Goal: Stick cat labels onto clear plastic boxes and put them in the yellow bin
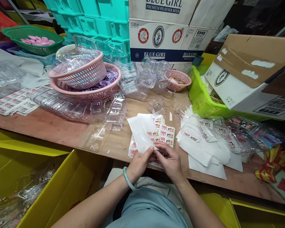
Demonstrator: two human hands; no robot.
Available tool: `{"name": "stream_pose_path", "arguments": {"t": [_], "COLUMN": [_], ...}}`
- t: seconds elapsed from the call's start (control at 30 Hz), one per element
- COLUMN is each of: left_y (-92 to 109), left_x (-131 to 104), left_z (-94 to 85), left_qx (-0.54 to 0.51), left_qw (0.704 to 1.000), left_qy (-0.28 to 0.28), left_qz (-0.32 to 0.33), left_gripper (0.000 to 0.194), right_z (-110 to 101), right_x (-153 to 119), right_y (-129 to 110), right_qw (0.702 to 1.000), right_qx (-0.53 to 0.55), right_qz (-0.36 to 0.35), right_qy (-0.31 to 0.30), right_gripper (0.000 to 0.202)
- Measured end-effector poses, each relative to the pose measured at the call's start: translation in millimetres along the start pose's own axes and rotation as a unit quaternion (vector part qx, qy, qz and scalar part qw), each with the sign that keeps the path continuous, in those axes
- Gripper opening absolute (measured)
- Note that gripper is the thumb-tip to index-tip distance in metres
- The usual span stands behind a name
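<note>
Head view: from where I stand, the left hand (138, 165) pinches the white paper (142, 135) by its near edge, over sticker sheets (169, 136) on the table (117, 142). The right hand (172, 163) bunches its fingers there; whether they grip, I can't tell. Light, limp, probably slick paper, easily creased; edges seem safest.

Under and around our fingers (162, 146) we see a reddish-brown tabletop (68, 130), partly covered by a brown sheet (116, 142). Beyond them rise stacked turquoise crates (98, 28) and white cartons (167, 34). Yellow boxes (79, 172) stand lower, to both sides; light reaches our tabletop, while the far right background is dark.
</note>
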State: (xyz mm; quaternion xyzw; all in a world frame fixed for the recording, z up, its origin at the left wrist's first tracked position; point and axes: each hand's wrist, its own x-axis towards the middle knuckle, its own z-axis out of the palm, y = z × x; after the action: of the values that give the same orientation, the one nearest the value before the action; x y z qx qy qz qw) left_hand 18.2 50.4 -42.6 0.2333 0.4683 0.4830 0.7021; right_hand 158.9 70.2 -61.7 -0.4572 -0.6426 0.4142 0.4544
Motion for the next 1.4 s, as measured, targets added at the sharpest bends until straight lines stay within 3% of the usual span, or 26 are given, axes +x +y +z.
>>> {"name": "stream_pose_path", "arguments": {"t": [0.3,0.53,0.67,0.73,0.83,0.9,0.97,1.13,1.3,1.37,1.4], "left_y": [4.8,-2.0,-1.3,-0.8,0.5,1.4,1.4,-5.0,-6.8,-1.6,2.2], "left_x": [-0.2,0.8,-3.2,-4.8,-5.4,-5.0,-4.7,-4.1,-10.0,-19.8,-26.1], "left_z": [-0.7,-0.4,0.2,-0.8,-2.1,-1.7,-0.3,2.4,-7.7,-14.6,-17.2], "left_qx": [0.123,0.065,0.041,0.046,0.071,0.078,0.07,0.033,-0.066,-0.094,-0.098], "left_qw": [0.99,0.997,0.999,0.999,0.997,0.996,0.997,0.999,0.993,0.984,0.977], "left_qy": [0.004,-0.009,0.02,0.022,0.015,0.005,-0.006,0.008,0.046,0.023,-0.014], "left_qz": [0.067,0.027,0.002,0.001,0.03,0.045,0.045,0.012,-0.082,-0.147,-0.191], "left_gripper": [0.042,0.046,0.052,0.053,0.05,0.049,0.05,0.048,0.035,0.041,0.049], "right_z": [-5.7,-0.2,-3.1,-4.9,-4.6,-1.5,3.0,8.9,-9.8,-19.2,-22.4], "right_x": [5.1,3.6,8.0,7.7,3.0,-0.5,-2.3,3.6,22.7,28.0,28.4], "right_y": [-5.2,-6.1,-2.5,-3.2,-7.6,-10.2,-10.8,-3.6,1.2,-3.0,-6.7], "right_qw": [0.994,0.989,0.968,0.975,0.997,1.0,0.999,0.978,0.902,0.889,0.895], "right_qx": [0.083,0.106,0.157,0.144,0.053,0.017,0.026,0.139,0.313,0.318,0.292], "right_qz": [0.055,0.101,0.158,0.14,0.051,0.013,0.022,0.128,0.166,0.152,0.13], "right_qy": [-0.049,0.024,0.114,0.1,0.011,-0.001,0.022,0.093,0.248,0.292,0.311], "right_gripper": [0.013,0.011,0.015,0.015,0.014,0.011,0.007,0.014,0.019,0.018,0.015]}}
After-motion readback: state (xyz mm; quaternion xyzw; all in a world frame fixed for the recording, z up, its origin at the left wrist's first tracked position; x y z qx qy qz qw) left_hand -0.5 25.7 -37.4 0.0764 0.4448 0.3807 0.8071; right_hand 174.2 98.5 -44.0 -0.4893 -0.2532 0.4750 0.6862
